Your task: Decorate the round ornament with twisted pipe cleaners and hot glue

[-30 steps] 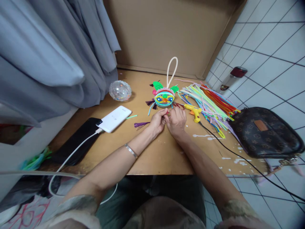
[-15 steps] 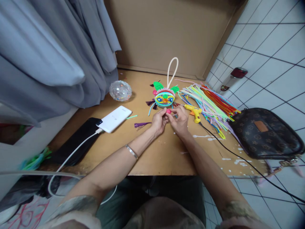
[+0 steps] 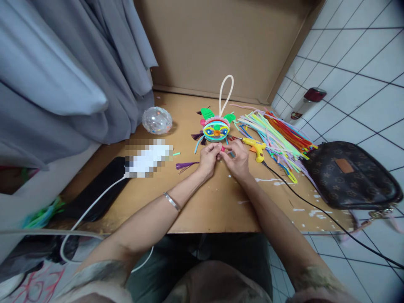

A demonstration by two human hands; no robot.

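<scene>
Between my fingertips is a small pink ball (image 3: 222,149), partly hidden by them. My left hand (image 3: 209,159) is closed on its left side, and my right hand (image 3: 236,158) pinches it from the right. Just beyond my hands stands a colourful lion-head ornament (image 3: 216,129) with green ears, blue eyes and dark tassels. A white loop (image 3: 226,94) rises from its top. To the right of my right hand lies a yellow glue gun (image 3: 257,148), its nozzle pointing left. A purple tassel (image 3: 186,165) lies left of my left hand.
Pipe cleaners (image 3: 274,132) in many colours lie at the right, beside a brown patterned bag (image 3: 353,174). A clear ball (image 3: 157,120) sits at the back left. A blurred-out white device (image 3: 148,160) with a cable and a black pouch (image 3: 97,191) are nearer left. The glue gun's cord (image 3: 303,195) crosses the right side.
The pink ball is more covered by my fingers, which have drawn closer around it. The whole view has shifted slightly; the things on the table stay where they were.
</scene>
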